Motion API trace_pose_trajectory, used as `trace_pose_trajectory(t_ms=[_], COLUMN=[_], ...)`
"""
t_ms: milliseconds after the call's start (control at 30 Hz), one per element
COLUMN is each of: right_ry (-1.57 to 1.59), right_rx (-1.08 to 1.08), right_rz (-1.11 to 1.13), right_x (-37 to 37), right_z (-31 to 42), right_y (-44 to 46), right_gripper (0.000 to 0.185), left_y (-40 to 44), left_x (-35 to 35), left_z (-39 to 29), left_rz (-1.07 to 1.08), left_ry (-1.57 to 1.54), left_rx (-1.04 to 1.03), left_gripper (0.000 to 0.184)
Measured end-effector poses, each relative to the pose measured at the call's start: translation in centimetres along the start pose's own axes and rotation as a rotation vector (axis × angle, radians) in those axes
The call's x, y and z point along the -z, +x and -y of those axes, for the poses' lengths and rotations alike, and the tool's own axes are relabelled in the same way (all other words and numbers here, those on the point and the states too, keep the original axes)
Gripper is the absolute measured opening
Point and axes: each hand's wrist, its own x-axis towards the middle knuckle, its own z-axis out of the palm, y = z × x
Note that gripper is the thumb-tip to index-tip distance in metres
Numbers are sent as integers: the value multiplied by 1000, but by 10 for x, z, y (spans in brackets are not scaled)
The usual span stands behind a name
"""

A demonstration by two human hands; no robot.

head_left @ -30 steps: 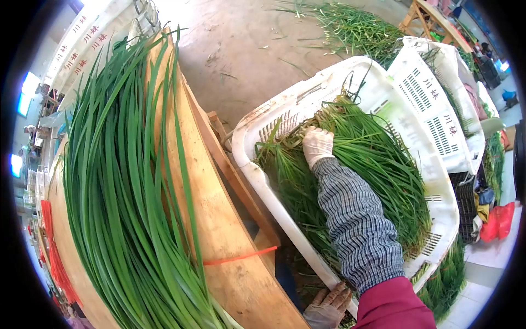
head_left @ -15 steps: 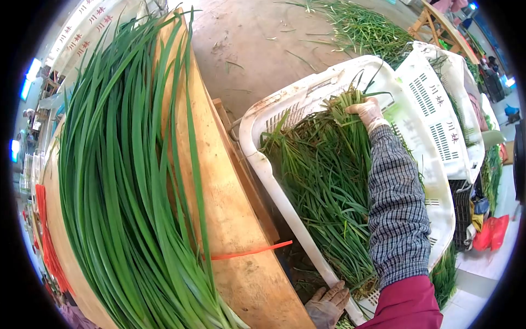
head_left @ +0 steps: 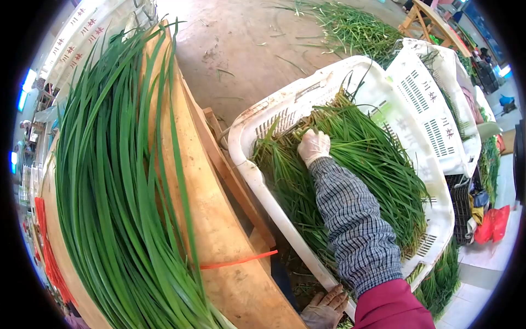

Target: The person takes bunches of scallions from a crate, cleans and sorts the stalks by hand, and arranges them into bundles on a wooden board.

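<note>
My right hand (head_left: 314, 147), in a thin pale glove, is closed on the root ends of some garlic chives (head_left: 282, 156) inside a white plastic basket (head_left: 260, 183). Its fingertips are hidden from view. To its right, more leaves lie fanned across the basket, their tips towards the lower right. At the bottom, my left hand (head_left: 324, 311), also gloved, has its fingers over the basket's near rim. A thick bundle of long, broad chives (head_left: 118, 181) lies along a wooden board on the left, with no hand on it.
An orange-red strip (head_left: 238, 260) lies across the wooden board (head_left: 219, 219). More red strips (head_left: 49, 247) hang at the left. Another white basket (head_left: 430, 104) stands at the upper right. Loose greens (head_left: 356, 27) cover part of the floor behind. Red bags (head_left: 492, 225) lie at the far right.
My right hand has moved left across the basket from its far right side. Chives there now lie spread to the right. My left hand stays at the rim; the view has shifted slightly.
</note>
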Motion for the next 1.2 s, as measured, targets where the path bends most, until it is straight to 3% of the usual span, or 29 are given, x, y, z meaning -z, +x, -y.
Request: trace_pose_trajectory(t_ms=[67, 100, 167, 233, 267, 300, 400, 500, 533, 567, 633, 700, 733, 767, 833, 867, 900, 967, 1033, 1067, 1167, 1200], right_ry=[43, 95, -74, -7, 156, 156, 41, -14, -79, 56, -186, -189, -308, -327, -268, -201, -191, -187, -112, -82, -41, -41], right_rx=[-53, -48, -79, -160, -187, -204, -196, -187, -159, -120, -62, -35, -3, 44, -9, -21, -54, -104, -195, -198, -148, -99], right_rz=[61, 121, -10, 25, 202, 226, 128, 303, 234, 313, 90, 115, 69, -12, 54, -84, 1, 63, 269, 182, 379, 257], right_x=[5, 35, 27, 37, 55, 52, 35, 42, 40, 45, 9, 4, -4, -6, 0, 1, 6, 21, 46, 44, 36, 17], right_z=[-7, -5, -19, -30, -34, -40, -45, -33, -24, -22, -19, -7, -1, 2, -5, -12, -20, -34, -39, -39, -28, -26], right_y=[11, 2, 25, 40, 43, 53, 62, 59, 52, 46, 37, 21, 14, 10, 21, 30, 42, 55, 61, 58, 63, 59], right_gripper=[21, 28, 43, 56, 68, 81, 94, 82, 72, 49, 30, 28, 42, 46, 53, 63, 80, 88, 93, 79, 63, 48], left_y=[0, 2, 2, 3, 3, 4, 4, 6, 7, 8, 8, 8, 8, 7, 7, 7, 7, 6, 6, 6, 6, 6], left_x=[0, -1, 0, 0, 2, 2, 2, 1, 1, 0, 2, 2, 2, 3, 2, 2, 1, 3, 3, 4, 2, 3], left_z=[-1, -2, -5, -4, -4, -3, 0, -1, -1, -1, -1, -2, -2, -2, -1, -1, -1, -2, 0, 0, 0, 0], left_rz=[6, 6, 7, 9, 7, 6, 10, 16, 16, 14, 11, 12, 13, 16, 19, 22, 23, 24, 25, 25, 30, 27], left_ry=[2, -5, -5, -15, -20, -21, -22, -29, -30, -36, -33, -34, -33, -33, -30, -32, -35, -44, -47, -44, -48, -53], left_rx=[-5, -2, 1, 6, 5, 0, 5, 8, 7, 13, 2, 0, -1, -1, 1, 2, 8, 6, 3, 0, -2, -4], left_gripper=[50, 50, 50, 50, 50, 50, 50, 50, 50, 49, 49, 49, 49, 49, 49, 49, 49, 49, 49, 49, 49, 49])
